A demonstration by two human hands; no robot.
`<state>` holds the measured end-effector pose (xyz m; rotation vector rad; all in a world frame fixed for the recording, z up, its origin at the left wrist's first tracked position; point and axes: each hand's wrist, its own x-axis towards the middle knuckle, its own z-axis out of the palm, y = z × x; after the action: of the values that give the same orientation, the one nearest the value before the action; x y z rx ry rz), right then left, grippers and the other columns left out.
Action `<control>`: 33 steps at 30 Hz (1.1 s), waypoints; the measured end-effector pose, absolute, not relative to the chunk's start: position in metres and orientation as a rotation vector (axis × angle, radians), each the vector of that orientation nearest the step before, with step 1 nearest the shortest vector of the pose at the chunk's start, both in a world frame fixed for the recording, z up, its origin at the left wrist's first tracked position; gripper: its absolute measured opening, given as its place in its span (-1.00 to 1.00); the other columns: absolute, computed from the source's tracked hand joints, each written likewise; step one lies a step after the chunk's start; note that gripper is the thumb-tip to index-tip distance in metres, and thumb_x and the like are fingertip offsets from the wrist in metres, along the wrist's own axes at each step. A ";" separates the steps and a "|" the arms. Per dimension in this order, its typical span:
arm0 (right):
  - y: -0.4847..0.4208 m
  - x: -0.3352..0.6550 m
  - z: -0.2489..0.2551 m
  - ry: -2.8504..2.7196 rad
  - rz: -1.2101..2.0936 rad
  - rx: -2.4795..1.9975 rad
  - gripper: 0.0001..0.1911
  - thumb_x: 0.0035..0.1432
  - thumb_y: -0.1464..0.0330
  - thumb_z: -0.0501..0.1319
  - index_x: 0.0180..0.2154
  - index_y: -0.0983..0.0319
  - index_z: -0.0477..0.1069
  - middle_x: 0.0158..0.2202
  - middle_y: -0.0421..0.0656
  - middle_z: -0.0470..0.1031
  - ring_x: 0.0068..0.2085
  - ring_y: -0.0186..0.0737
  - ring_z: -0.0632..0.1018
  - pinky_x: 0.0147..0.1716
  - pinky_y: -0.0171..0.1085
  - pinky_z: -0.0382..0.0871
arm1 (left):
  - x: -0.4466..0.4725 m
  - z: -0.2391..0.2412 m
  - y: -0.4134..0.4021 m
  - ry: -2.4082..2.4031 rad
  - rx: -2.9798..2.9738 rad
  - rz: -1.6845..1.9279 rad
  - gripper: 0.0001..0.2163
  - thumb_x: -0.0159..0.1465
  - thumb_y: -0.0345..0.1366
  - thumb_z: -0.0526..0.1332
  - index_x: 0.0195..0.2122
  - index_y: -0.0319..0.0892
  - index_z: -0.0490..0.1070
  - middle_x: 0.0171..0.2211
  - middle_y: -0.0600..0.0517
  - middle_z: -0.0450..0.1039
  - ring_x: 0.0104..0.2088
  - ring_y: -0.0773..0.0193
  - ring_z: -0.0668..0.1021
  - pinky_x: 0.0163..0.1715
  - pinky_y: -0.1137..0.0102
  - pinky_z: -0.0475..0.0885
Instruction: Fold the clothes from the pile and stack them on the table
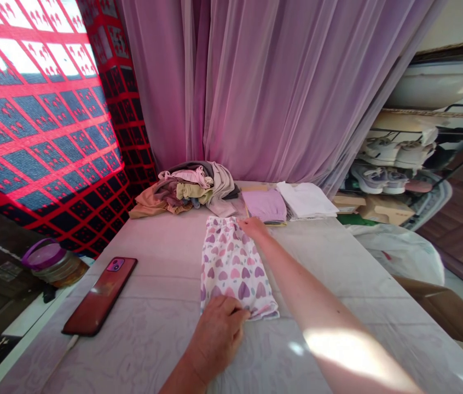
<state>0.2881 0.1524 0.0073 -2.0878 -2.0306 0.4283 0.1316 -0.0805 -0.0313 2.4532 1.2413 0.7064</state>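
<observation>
White shorts (235,262) printed with purple and pink hearts lie folded flat on the table, the gathered elastic waistband at the far end. My right hand (254,227) reaches across and pinches the right corner of the waistband. At the near hem, my left hand (220,323) has its fingers curled over the cloth, thumb toward the right; part of the hem is hidden beneath it. Beyond the waistband, to the left, sits a loose heap of clothes (192,189). A folded lilac stack (263,205) and a folded white stack (307,200) lie behind to the right.
A red-cased phone (102,295) with a charging cable lies at the table's left. Past that edge stands a jar with a purple lid (45,254). Purple curtains (264,98) hang behind the table (166,284). Shoes (379,178) fill a rack on the right.
</observation>
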 end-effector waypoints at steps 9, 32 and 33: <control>0.137 0.281 0.000 -1.947 0.244 -2.076 -0.67 0.30 0.15 0.04 -0.10 0.16 0.45 -0.15 -0.05 0.55 -0.12 -0.13 0.53 -0.21 -0.25 0.30 | 0.131 -0.034 -0.081 1.251 2.443 0.730 -0.70 0.15 -0.56 0.17 -0.18 -0.05 0.47 -0.28 0.05 0.46 -0.25 0.23 0.43 -0.20 0.31 0.33; 0.019 0.277 -0.049 -1.946 0.250 -1.269 -0.70 0.23 0.38 0.03 -0.10 0.21 0.46 -0.04 -0.04 0.49 0.02 -0.16 0.46 0.06 -0.15 0.32 | 0.128 -0.036 -0.078 1.204 2.558 0.760 -0.70 0.24 -0.48 0.15 -0.08 -0.02 0.52 -0.29 0.02 0.45 -0.26 0.23 0.44 -0.08 0.21 0.38; 0.019 0.277 -0.048 -1.949 0.241 -1.258 -0.70 0.23 0.38 0.02 -0.09 0.21 0.46 -0.03 -0.04 0.48 0.03 -0.16 0.46 0.07 -0.15 0.32 | 0.128 -0.036 -0.078 1.207 2.553 0.757 -0.70 0.24 -0.48 0.15 -0.07 -0.02 0.52 -0.29 0.02 0.45 -0.25 0.23 0.45 -0.11 0.23 0.39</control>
<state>0.2772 0.0187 -0.0480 -1.2576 -1.9493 0.2408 0.1282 -0.0775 -0.0363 2.5531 1.2067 0.7571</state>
